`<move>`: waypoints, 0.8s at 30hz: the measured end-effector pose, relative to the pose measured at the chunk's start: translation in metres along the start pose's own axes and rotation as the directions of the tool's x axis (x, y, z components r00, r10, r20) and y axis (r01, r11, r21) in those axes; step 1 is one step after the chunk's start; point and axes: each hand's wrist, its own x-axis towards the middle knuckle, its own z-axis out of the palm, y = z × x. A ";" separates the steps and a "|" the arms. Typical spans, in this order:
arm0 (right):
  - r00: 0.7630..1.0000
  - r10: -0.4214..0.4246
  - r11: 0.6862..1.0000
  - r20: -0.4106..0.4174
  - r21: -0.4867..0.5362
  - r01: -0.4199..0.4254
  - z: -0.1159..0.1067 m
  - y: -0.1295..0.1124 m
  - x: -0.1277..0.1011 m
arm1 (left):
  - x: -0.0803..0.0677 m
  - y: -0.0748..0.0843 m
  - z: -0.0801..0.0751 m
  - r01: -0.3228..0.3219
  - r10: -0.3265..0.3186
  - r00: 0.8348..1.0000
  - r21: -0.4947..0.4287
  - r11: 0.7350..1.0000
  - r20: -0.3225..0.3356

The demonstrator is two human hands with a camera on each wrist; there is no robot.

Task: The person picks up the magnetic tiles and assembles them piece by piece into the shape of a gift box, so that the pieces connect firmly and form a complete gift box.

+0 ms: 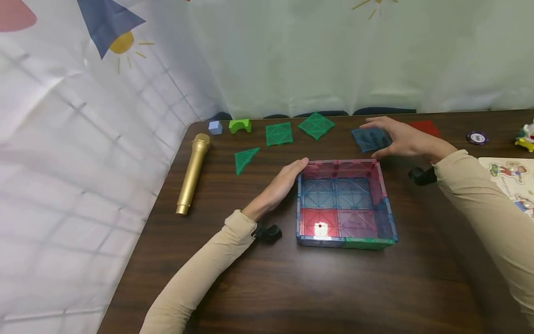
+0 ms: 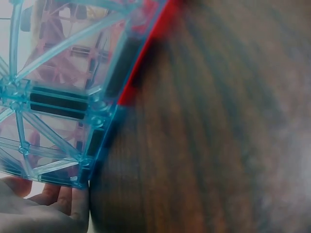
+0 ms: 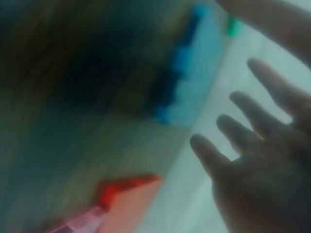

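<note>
An open-topped box (image 1: 340, 168) of clear magnetic tiles, with pink, blue and green walls, stands on the dark wooden table. At its far left corner my left hand (image 1: 285, 184) rests against the outside with fingers extended; the left wrist view has those fingers (image 2: 63, 199) along a blue tile wall (image 2: 58, 121). My right hand (image 1: 402, 139) reaches past the far right corner, thumb and fingers spread around a loose blue tile (image 1: 362, 140). In the blurred right wrist view, a gap shows between the spread fingers (image 3: 209, 153) and the blue tile (image 3: 199, 77).
Green square tiles (image 1: 279, 133) and a green triangle tile (image 1: 244, 160) lie beyond the box, near small blocks (image 1: 239, 125). A gold microphone-shaped stick (image 1: 193, 174) is at left. Rightward are a red tile (image 1: 426, 128), a poker chip (image 1: 477, 138) and a picture board (image 1: 511, 178).
</note>
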 end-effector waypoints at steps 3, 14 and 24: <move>0.998 0.007 0.998 0.062 -0.070 -0.002 0.002 0.008 0.007 | 0.000 0.000 0.000 -0.010 0.010 1.000 0.004 1.000 0.008; 0.999 0.030 0.968 -0.041 -0.246 -0.039 0.011 0.015 0.010 | 0.000 0.000 -0.004 -0.089 0.088 0.995 0.024 0.996 0.041; 0.980 0.059 0.935 -0.188 -0.334 -0.120 0.004 0.004 -0.010 | 0.000 0.002 -0.005 -0.134 0.132 0.988 0.015 0.991 0.084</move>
